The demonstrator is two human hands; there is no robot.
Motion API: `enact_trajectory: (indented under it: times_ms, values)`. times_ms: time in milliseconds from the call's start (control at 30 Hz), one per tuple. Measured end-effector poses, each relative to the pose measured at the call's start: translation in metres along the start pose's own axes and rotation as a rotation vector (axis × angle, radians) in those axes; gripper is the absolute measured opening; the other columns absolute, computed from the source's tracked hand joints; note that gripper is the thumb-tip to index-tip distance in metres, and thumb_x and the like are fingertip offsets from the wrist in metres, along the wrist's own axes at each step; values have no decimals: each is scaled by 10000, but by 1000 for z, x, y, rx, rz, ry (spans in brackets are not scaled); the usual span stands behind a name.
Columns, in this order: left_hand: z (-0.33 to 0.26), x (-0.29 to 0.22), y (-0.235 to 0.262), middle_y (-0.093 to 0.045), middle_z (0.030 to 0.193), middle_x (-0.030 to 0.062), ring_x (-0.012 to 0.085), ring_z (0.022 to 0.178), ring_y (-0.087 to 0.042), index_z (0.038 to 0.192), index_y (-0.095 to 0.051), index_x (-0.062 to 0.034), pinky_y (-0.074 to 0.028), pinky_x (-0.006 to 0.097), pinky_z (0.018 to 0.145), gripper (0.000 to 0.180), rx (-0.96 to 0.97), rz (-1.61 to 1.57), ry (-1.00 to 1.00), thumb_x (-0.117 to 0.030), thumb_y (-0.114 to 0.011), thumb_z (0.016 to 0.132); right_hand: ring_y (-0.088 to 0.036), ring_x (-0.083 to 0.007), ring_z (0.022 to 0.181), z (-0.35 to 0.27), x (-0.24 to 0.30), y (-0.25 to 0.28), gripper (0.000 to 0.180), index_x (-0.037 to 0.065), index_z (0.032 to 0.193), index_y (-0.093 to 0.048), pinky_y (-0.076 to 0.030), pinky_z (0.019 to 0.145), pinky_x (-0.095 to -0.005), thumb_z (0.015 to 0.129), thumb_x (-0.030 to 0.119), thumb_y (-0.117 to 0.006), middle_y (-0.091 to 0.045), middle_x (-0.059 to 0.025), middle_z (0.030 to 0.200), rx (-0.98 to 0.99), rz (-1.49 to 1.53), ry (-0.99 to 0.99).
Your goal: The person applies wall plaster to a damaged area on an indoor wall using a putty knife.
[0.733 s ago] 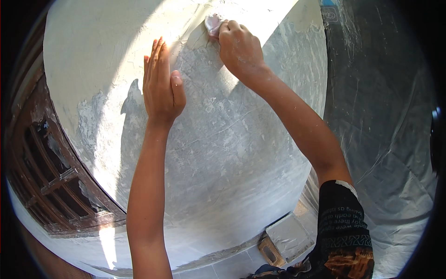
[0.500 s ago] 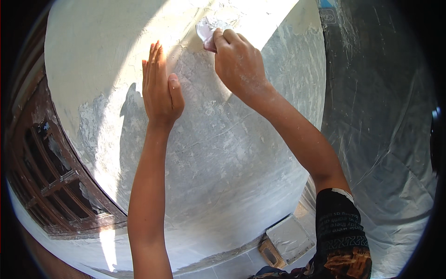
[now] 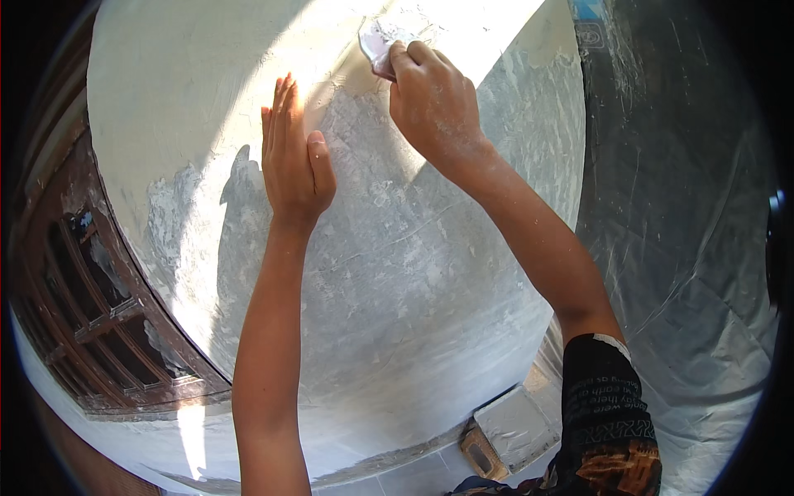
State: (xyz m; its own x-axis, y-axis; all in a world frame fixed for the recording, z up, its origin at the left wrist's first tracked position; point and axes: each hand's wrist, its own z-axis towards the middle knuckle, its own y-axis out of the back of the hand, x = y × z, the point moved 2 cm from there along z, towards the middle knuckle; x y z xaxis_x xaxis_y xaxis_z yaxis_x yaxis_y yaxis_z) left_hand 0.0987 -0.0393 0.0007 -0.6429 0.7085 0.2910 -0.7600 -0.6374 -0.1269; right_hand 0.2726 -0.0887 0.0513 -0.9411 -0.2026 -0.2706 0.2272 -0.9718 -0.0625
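Head view: the left hand (image 3: 298, 174) is empty, its fingers held straight and upright near the wall (image 3: 397, 273), though I can't tell whether it touches, while the right hand (image 3: 438, 107) grips a pale, smeared spreader (image 3: 376, 41) high up by that surface. Behind them, a cream coat looks done across the upper part, leaving patchy grey uncovered lower down; farther off, a whitish-topped box (image 3: 517, 426) sits on the floor (image 3: 405, 478).
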Motion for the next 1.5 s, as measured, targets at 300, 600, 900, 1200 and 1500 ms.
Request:
enact_trajectory:
  times_ms: [300, 600, 900, 1200, 1500]
  values:
    - [0, 1, 1, -417, 1503, 239, 364, 1440, -355, 1413, -409, 84, -207, 512, 1197, 581, 3, 7, 25, -143, -338, 883, -674, -236, 877, -47, 28, -13, 284, -88, 1065, -675, -603, 645, -295, 800, 15, -678, -656, -142, 912, 108, -44, 178]
    - [1, 1, 1, -426, 1496, 239, 367, 1435, -362, 1401, -425, 78, -218, 513, 1196, 571, -26, 28, -3, -144, -345, 880, -607, -161, 674, 5, -56, 24, 176, -12, 1002, -732, -495, 617, -313, 873, 81, -656, -637, -71, 785, -32, 325, -116]
    - [2, 2, -2, -443, 1482, 244, 372, 1428, -373, 1395, -437, 70, -226, 525, 1190, 574, -24, 34, -12, -167, -337, 881, -603, -137, 696, 6, -114, 7, 195, 15, 1037, -735, -506, 633, -302, 895, 135, -676, -633, -66, 784, 51, 332, -194]
    - [2, 0, -4, -461, 1471, 239, 364, 1419, -393, 1390, -453, 58, -227, 512, 1193, 568, -12, 69, -22, -179, -345, 885, -544, -181, 902, -11, -96, -19, 405, 70, 1253, -670, -565, 770, -292, 853, 81, -731, -618, -15, 927, -62, -84, 184]
    - [1, 3, -6, -469, 1464, 241, 365, 1416, -396, 1383, -462, 60, -232, 518, 1189, 564, 4, 74, -29, -179, -353, 885, -584, -185, 924, -84, -67, -7, 371, 19, 1216, -659, -564, 754, -296, 846, 11, -632, -628, -41, 934, 175, -68, 164]
